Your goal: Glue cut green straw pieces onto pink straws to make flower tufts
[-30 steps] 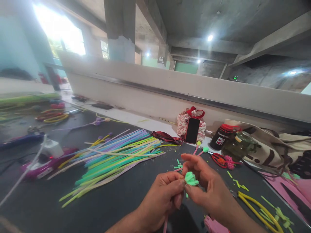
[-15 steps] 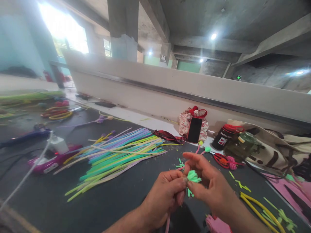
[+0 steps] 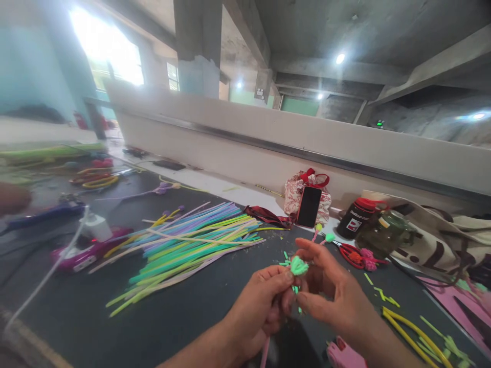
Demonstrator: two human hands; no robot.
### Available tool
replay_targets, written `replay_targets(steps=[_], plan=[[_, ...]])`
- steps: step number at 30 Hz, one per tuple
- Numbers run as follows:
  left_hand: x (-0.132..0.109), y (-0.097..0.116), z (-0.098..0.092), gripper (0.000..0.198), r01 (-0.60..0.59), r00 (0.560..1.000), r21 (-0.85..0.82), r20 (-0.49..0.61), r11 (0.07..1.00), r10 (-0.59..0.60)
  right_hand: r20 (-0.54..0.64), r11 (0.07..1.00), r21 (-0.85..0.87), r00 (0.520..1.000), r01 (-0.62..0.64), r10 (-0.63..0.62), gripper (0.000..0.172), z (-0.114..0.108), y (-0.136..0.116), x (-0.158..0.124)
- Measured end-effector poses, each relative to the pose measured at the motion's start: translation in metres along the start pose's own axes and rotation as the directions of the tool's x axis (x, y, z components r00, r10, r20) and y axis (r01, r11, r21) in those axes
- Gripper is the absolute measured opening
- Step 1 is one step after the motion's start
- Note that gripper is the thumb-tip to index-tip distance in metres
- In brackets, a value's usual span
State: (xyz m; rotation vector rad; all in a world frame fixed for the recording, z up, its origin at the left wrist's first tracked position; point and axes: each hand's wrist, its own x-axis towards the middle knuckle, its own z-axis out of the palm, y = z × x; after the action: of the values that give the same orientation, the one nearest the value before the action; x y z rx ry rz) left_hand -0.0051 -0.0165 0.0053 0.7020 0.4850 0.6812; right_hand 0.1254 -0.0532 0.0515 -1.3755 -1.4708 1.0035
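Observation:
My left hand is closed in a pinch just under a small light-green tuft that tops a thin pink stem. The stem runs down out of the fist to the frame's bottom. My right hand curls around the tuft's right side, thumb and fingertips close to it, apparently pinching the stem below the tuft. Both hands hover above the dark tabletop. Small green offcuts lie just beyond the hands.
A fan of several coloured strips lies to the left. A pink glue gun rests at far left. Behind the hands stand a phone, a patterned pouch, a dark bottle, a jar, red scissors; yellow strips right.
The green tuft has risen a little above my left thumb, and my right fingers have opened slightly around it. The view has drifted to the left.

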Motion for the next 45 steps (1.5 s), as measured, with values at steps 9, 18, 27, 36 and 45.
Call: replay_targets(steps=[9, 18, 27, 36, 45], plan=[[-0.001, 0.007, 0.000, 0.012, 0.187, 0.982, -0.066, -0.004, 0.980, -0.188, 0.106, 0.987, 0.162, 0.994, -0.023, 0.005, 0.051, -0.010, 0.013, 0.010], [0.004, 0.003, -0.004, 0.012, 0.208, 0.978, -0.005, 0.019, 0.978, -0.207, 0.126, 0.976, 0.192, 0.989, -0.102, 0.078, 0.048, -0.011, 0.018, 0.022], [0.005, 0.002, -0.006, 0.010, 0.229, 0.969, 0.078, 0.079, 0.970, -0.235, 0.096, 0.986, 0.072, 0.985, -0.148, 0.141, 0.046, -0.008, 0.018, 0.022], [0.008, -0.003, -0.006, 0.015, 0.144, 0.989, 0.278, 0.001, 0.950, -0.151, 0.130, 0.988, 0.046, 0.982, -0.145, 0.138, 0.046, -0.009, 0.020, 0.020], [0.009, -0.004, -0.009, 0.016, 0.011, 0.998, 0.369, -0.065, 0.929, 0.014, 0.121, 0.983, 0.021, 0.976, -0.184, 0.180, 0.043, -0.019, 0.014, 0.020]])
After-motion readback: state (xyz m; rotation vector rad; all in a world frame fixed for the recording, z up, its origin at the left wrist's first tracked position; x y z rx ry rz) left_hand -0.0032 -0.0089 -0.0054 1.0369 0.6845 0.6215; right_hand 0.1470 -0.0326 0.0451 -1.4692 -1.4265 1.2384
